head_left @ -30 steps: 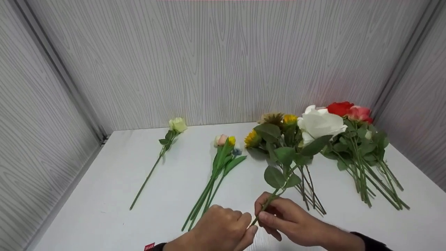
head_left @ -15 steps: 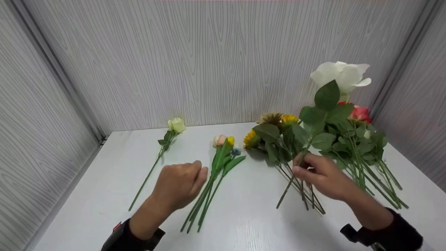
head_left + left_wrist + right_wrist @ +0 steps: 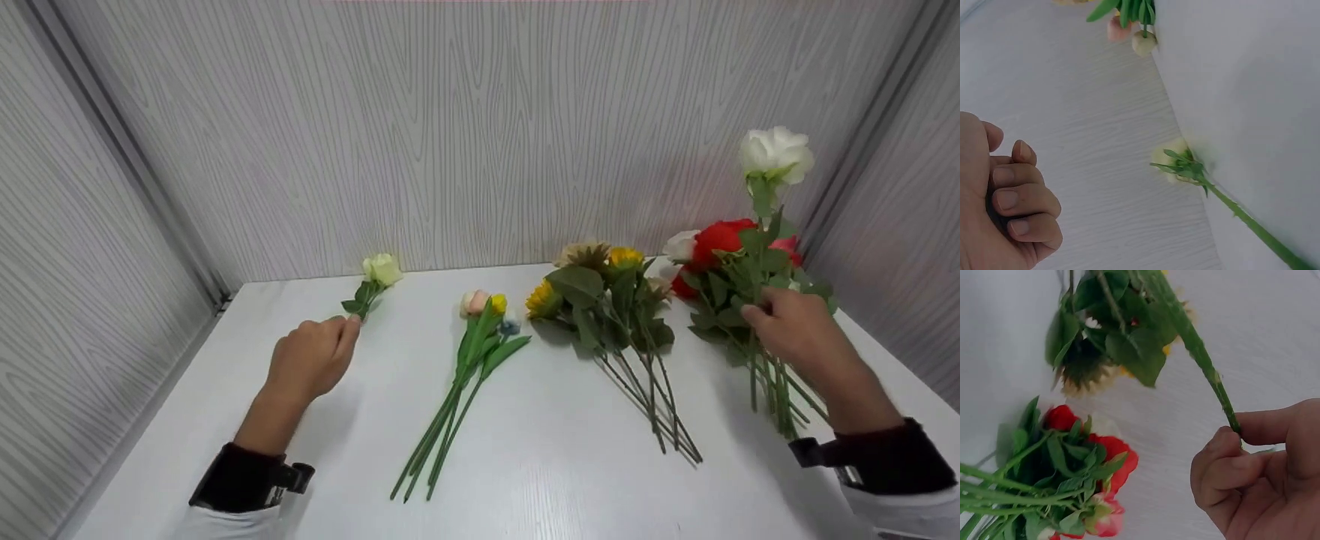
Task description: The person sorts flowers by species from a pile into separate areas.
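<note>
My right hand (image 3: 799, 326) pinches the green stem (image 3: 1202, 360) of a large white rose (image 3: 776, 154) between thumb and fingers. The rose stands upright, its bloom high above the red and pink roses (image 3: 724, 244) lying at the right. My left hand (image 3: 315, 356) is over the left side of the table, fingers loosely curled and holding nothing in the left wrist view. There, a pale yellow-green rose (image 3: 1171, 160) lies apart from the fingers (image 3: 1027, 199). In the head view the same hand overlaps this rose's stem, just below its leaves.
On the white table (image 3: 525, 450), a bundle of tulips (image 3: 469, 352) lies in the middle. Sunflowers (image 3: 544, 300) with dark leaves and thin stems lie right of it. Wood-grain panels (image 3: 480, 135) enclose the back and sides.
My right hand has carried the white rose rightward, above the red and pink roses. My left hand has left the rose's stem and moved left and farther out, toward the pale rose.
</note>
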The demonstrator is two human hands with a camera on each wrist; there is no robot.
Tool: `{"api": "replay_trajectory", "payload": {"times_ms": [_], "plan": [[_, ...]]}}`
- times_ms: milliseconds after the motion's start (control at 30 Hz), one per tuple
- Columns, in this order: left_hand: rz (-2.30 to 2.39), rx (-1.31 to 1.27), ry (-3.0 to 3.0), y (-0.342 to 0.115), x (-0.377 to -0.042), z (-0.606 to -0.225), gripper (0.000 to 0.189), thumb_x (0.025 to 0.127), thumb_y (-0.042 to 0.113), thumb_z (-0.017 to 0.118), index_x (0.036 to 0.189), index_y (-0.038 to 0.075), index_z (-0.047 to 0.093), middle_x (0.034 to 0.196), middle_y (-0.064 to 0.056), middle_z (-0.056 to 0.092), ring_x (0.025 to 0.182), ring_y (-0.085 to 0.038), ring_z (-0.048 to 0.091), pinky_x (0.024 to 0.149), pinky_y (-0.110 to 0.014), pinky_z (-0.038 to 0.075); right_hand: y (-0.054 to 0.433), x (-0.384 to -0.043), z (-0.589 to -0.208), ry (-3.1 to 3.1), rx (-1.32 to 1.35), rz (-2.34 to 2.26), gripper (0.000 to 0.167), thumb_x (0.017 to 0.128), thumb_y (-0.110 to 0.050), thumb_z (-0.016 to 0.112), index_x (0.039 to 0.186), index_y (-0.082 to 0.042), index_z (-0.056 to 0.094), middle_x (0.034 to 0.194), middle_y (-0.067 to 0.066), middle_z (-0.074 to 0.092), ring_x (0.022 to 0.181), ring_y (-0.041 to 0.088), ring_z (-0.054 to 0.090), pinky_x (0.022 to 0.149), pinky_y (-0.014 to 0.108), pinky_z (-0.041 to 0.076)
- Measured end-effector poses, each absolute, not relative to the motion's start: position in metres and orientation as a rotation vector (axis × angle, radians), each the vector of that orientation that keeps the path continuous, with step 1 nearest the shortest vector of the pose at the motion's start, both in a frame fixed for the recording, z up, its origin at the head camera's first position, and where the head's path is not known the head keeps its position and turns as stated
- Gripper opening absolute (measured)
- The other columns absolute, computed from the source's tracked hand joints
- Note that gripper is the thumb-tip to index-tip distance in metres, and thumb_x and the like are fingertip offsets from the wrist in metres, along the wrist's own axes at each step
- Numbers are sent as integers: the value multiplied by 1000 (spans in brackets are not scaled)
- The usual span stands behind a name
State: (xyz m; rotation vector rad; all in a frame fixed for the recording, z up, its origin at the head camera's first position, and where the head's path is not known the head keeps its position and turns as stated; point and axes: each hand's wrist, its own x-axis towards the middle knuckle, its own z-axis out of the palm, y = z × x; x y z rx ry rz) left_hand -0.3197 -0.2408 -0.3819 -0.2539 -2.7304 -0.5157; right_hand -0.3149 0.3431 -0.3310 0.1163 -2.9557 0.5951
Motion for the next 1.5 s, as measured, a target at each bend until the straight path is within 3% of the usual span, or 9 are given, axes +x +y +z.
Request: {"api": "replay_trajectory", "payload": {"times_ms": [167, 333, 533, 833, 1000, 1167, 1267, 1400, 1500], "plan": [[-518, -186, -2881, -265, -329, -394, 52, 106, 43, 38, 68, 10, 50, 58, -4, 47, 51, -17, 42, 45, -31, 33, 374, -330, -350, -2998, 102, 502, 33, 100, -15, 48, 72, 3, 55, 64, 11, 53, 61, 25, 52, 54, 36, 42], [-453, -126, -3241, -284, -329, -401, 45, 98, 42, 57, 90, -3, 60, 76, -12, 62, 64, -22, 55, 53, -34, 43, 394, -336, -371, -3080, 73, 481, 36, 97, -15, 51, 63, -3, 52, 59, 6, 50, 58, 22, 50, 52, 35, 42], [-421, -106, -3478, -287, -323, -402, 29, 90, 24, 71, 86, -1, 57, 59, -7, 56, 51, -18, 53, 49, -29, 42, 399, -338, -380, -3145, 30, 499, 33, 95, -17, 53, 66, -3, 55, 55, 5, 51, 51, 20, 51, 48, 33, 42], [-470, -60, -3482, -291, -325, -406, 25, 95, 18, 62, 80, -1, 57, 55, -4, 51, 47, -16, 49, 48, -28, 40, 394, -339, -379, -3174, -22, 520, 34, 97, -21, 54, 69, -1, 56, 51, 4, 51, 48, 17, 52, 47, 32, 42], [-595, -209, -3417, -287, -330, -410, 19, 93, 16, 52, 79, 5, 54, 66, -3, 48, 54, -16, 44, 51, -29, 37, 391, -335, -373, -3122, -8, 477, 35, 95, -20, 55, 81, 11, 62, 64, 14, 59, 59, 26, 56, 52, 38, 46], [-689, -345, -3167, -274, -335, -405, 34, 97, 19, 46, 64, 15, 41, 60, 2, 38, 56, -14, 35, 55, -29, 33, 380, -333, -365, -3066, 21, 431, 38, 95, -21, 57, 82, 13, 61, 73, 25, 62, 66, 32, 58, 57, 45, 48], [-686, -352, -3062, -263, -335, -400, 36, 98, 17, 44, 62, 16, 38, 58, 3, 35, 54, -14, 32, 53, -29, 32, 368, -330, -358, -3050, 57, 433, 38, 96, -22, 57, 72, 9, 60, 65, 17, 58, 62, 28, 54, 55, 42, 46], [-655, -361, -2957, -245, -329, -392, 35, 98, 15, 41, 62, 15, 40, 57, 2, 35, 52, -14, 32, 52, -29, 31, 346, -322, -349, -3011, 126, 467, 45, 97, -22, 59, 56, -8, 47, 53, -1, 39, 54, 17, 40, 50, 33, 36], [-644, -394, -2888, -230, -321, -384, 36, 98, 14, 40, 62, 15, 40, 56, 2, 34, 51, -13, 30, 50, -29, 30, 329, -315, -343, -2983, 179, 514, 45, 98, -23, 60, 57, -11, 46, 53, -3, 36, 53, 15, 36, 50, 31, 33]]}}
